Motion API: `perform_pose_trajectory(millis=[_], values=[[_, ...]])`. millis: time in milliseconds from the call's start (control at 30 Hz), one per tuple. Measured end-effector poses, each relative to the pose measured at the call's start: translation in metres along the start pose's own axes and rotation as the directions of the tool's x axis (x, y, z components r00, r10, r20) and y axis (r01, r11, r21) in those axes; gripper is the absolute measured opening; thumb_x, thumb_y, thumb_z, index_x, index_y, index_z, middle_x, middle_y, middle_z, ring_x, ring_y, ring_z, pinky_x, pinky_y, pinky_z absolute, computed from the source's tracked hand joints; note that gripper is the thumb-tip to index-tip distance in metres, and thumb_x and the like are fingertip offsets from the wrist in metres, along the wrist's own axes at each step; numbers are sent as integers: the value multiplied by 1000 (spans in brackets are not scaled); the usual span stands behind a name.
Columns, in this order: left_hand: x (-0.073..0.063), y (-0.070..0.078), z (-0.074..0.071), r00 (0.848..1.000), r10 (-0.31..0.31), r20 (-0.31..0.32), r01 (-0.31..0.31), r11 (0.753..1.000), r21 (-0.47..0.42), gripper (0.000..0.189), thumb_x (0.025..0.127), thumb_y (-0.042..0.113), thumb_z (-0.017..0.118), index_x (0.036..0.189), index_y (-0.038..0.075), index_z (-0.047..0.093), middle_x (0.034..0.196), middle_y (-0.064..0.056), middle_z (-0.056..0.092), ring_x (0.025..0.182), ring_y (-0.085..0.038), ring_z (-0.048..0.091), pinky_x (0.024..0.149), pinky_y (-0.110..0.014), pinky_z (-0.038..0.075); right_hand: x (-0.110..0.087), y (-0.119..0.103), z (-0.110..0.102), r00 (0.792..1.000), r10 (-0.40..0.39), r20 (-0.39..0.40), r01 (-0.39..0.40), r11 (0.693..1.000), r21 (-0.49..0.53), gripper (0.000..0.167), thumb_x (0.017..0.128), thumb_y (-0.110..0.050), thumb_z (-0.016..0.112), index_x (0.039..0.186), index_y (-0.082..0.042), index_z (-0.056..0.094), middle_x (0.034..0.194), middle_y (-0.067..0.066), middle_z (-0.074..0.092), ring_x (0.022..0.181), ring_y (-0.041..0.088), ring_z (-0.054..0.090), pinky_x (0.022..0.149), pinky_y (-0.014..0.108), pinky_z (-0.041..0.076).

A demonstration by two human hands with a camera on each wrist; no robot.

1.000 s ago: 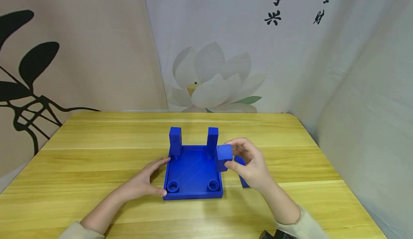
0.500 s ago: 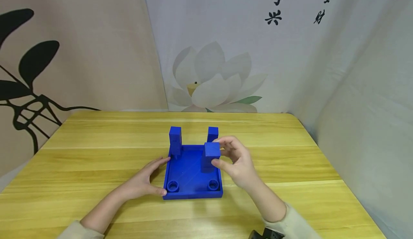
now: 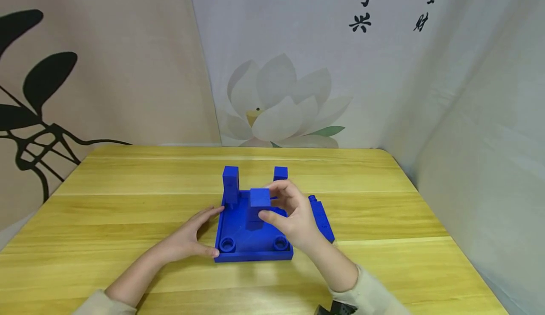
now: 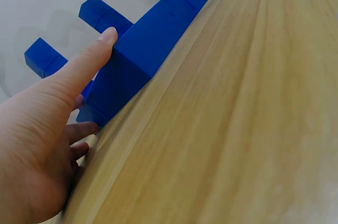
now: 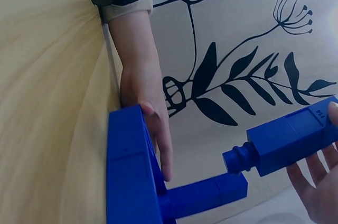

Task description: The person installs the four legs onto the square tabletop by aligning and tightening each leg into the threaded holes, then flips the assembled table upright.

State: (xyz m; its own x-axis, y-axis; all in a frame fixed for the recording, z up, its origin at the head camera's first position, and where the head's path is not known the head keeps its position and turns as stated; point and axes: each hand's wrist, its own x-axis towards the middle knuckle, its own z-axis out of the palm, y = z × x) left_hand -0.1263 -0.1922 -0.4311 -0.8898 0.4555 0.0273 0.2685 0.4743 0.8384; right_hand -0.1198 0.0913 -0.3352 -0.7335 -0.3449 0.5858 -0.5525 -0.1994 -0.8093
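Note:
A blue square-sided tray [image 3: 254, 257] lies on the table, two upright blue posts [image 3: 231, 182] at its far corners. Two round sockets [image 3: 227, 245] stand at its near corners. My left hand [image 3: 187, 241] rests along the tray's left side, fingers spread, with the thumb at the near-left corner. Between the thumb and fingers of my right hand [image 3: 295, 218] I hold another blue square post [image 3: 259, 199] upright above the tray. Its ribbed peg points down in the right wrist view, apart from the tray. My right hand partly hides the far-right post.
One more blue post [image 3: 322, 220] lies on the wooden table [image 3: 404, 249], right of the tray, its peg end pointing away. A printed curtain [image 3: 281, 59] hangs behind the table's far edge.
My right hand has carried the held post leftward from the tray's right edge to over its middle. The lying post on the right shows more fully. My left hand stays in place.

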Motion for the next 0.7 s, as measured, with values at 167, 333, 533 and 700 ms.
perform_pose_trajectory(millis=[167, 333, 533, 700], values=[[0, 0, 0, 1000, -2, 5, 2, 1000, -11, 100, 69, 38, 85, 151, 16, 31, 151, -30, 17, 136, -51, 14, 101, -71, 19, 0, 4, 10, 1000, 30, 10, -30, 1000, -4, 56, 85, -39, 71, 112, 6, 51, 109, 2, 58, 101, 18, 57, 86, 33, 49], [0, 0, 0, 1000, -1, 6, 1, 1000, -24, 100, 69, 37, 86, 151, 17, 31, 151, -31, 16, 136, -51, 14, 101, -70, 18, 1, 9, 17, 1000, 11, 24, -11, 1000, -6, 53, 87, -37, 70, 112, 5, 52, 110, 9, 58, 101, 19, 57, 85, 34, 50], [-1, 0, 0, 1000, 9, 6, -9, 1000, -15, 99, 69, 36, 86, 150, 18, 31, 151, -31, 17, 136, -51, 14, 100, -72, 18, 1, 13, 25, 999, 22, 36, -23, 1000, 1, 50, 87, -35, 71, 113, 3, 52, 112, 15, 59, 102, 22, 58, 85, 38, 51], [-1, -1, 0, 1000, 12, 4, -12, 1000, 1, 99, 70, 36, 86, 150, 18, 32, 151, -30, 18, 136, -51, 15, 99, -73, 17, 0, 17, 30, 998, 36, 47, -36, 999, 2, 48, 88, -34, 71, 113, 2, 52, 114, 19, 58, 104, 23, 58, 85, 40, 51]])
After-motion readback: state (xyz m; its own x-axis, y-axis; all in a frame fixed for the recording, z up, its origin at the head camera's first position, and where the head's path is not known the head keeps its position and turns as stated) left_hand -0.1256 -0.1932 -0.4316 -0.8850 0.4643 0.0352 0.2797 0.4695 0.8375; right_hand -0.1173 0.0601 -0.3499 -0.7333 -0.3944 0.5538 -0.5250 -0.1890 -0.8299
